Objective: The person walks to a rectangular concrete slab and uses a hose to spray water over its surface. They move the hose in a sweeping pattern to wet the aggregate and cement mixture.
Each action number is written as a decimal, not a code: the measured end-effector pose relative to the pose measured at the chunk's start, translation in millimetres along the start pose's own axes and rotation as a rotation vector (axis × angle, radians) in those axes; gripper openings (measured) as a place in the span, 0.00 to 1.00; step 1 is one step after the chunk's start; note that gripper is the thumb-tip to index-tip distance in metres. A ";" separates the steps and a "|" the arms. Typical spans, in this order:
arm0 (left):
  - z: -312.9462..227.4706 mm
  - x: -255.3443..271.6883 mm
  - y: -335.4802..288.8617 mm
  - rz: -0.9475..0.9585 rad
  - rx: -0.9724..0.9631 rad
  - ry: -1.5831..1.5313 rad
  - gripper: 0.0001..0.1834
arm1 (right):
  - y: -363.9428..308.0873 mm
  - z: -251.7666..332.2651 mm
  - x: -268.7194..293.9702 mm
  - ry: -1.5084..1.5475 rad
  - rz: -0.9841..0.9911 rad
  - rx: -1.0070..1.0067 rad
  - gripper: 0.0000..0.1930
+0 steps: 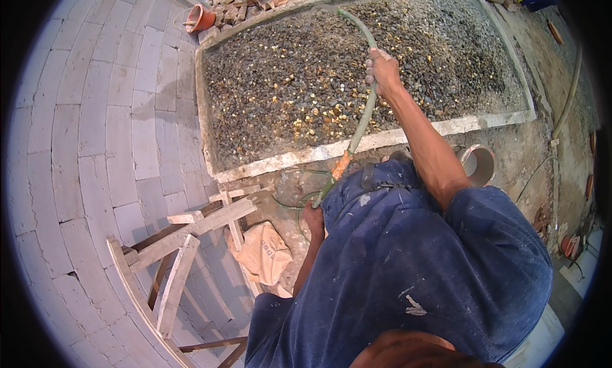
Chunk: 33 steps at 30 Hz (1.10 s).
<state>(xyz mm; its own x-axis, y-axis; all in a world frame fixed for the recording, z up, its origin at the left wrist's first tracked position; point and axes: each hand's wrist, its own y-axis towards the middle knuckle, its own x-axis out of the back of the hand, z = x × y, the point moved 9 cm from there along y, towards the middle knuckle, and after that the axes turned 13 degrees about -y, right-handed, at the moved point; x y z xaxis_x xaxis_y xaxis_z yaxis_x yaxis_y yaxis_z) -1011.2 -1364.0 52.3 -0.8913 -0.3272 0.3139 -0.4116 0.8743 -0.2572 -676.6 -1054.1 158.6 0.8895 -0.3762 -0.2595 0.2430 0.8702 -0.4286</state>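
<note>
A thick green hose (363, 118) runs up in front of me over a bed of wet dark and yellowish pebbles (280, 81). My right hand (384, 73) is wrapped round its upper part, arm stretched out over the stones. Beyond that hand the hose bends left, its end low over the far side of the bed. Orange material (341, 165) is wound round the hose near my waist. Lower down, my left hand (313, 219) is closed round the hose beside my hip, its fingers partly hidden. Thin green loops (292, 205) hang next to it.
A pale concrete rim (319, 152) borders the pebbles. A grey block wall (95, 132) rises at left, with a wooden trestle (191, 234) and a crumpled sack (264, 253) before it. An orange bucket (200, 19) lies tipped at far left; a grey bucket (478, 164) stands at right.
</note>
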 end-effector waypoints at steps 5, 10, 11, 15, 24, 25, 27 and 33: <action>12.5 0.8 2.7 0.015 0.022 -0.004 0.10 | -6.6 10.3 -3.9 -0.030 -0.009 0.000 0.10; -0.9 -1.8 2.3 -0.012 0.010 0.057 0.10 | -5.4 11.2 -0.3 -0.037 -0.025 -0.003 0.10; 1.4 -2.0 3.2 -0.013 0.023 0.077 0.10 | -4.2 10.0 0.8 -0.011 -0.024 -0.004 0.09; 11.2 -3.9 5.3 -0.003 0.061 0.040 0.10 | 0.5 3.7 9.5 0.061 -0.024 -0.003 0.08; 3.0 -8.9 4.0 -0.004 0.093 0.061 0.13 | -2.3 4.8 39.8 0.089 -0.099 0.015 0.09; -1.2 -11.3 5.0 0.011 0.089 0.043 0.14 | -3.8 6.1 43.1 0.095 -0.113 0.014 0.09; -11.5 -11.8 2.8 -0.016 0.079 0.084 0.13 | -5.1 8.6 49.0 0.092 -0.125 0.024 0.09; -5.0 -15.9 7.4 0.014 0.095 0.111 0.12 | -7.5 11.8 58.2 0.117 -0.165 0.035 0.07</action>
<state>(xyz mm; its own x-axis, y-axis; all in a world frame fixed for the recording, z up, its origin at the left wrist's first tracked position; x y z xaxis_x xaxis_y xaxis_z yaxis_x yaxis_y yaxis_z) -999.1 -1350.6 49.9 -0.8727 -0.2692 0.4074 -0.4203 0.8388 -0.3461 -622.1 -1078.8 157.0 0.7858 -0.5472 -0.2882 0.3967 0.8034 -0.4440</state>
